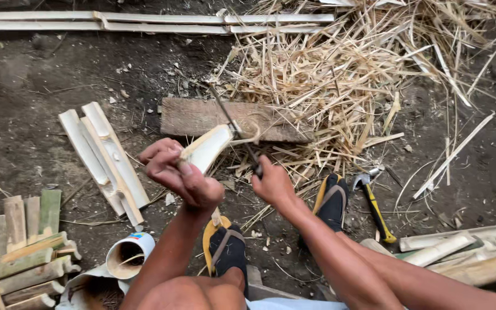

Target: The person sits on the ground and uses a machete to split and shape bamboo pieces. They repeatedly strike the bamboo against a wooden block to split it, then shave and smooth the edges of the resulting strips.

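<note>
My left hand (pixel 182 175) grips a split piece of pale bamboo (pixel 209 146), holding it tilted up above the ground. My right hand (pixel 272 182) is closed on the handle of a thin knife (pixel 233 126); its blade lies across the upper end of the bamboo, where a curled shaving hangs. Both hands work over a flat wooden board (pixel 190 116) lying on the dirt. My feet in black and yellow sandals (pixel 333 201) rest below the hands.
Split bamboo slats (pixel 101 155) lie left on the dirt. Short green bamboo pieces (pixel 24 252) are stacked at the bottom left beside a white cup (pixel 128 255). A yellow-handled hammer (pixel 374 206) lies right. A heap of shavings (pixel 340 74) fills the upper right. Long strips (pixel 144 22) lie at the top.
</note>
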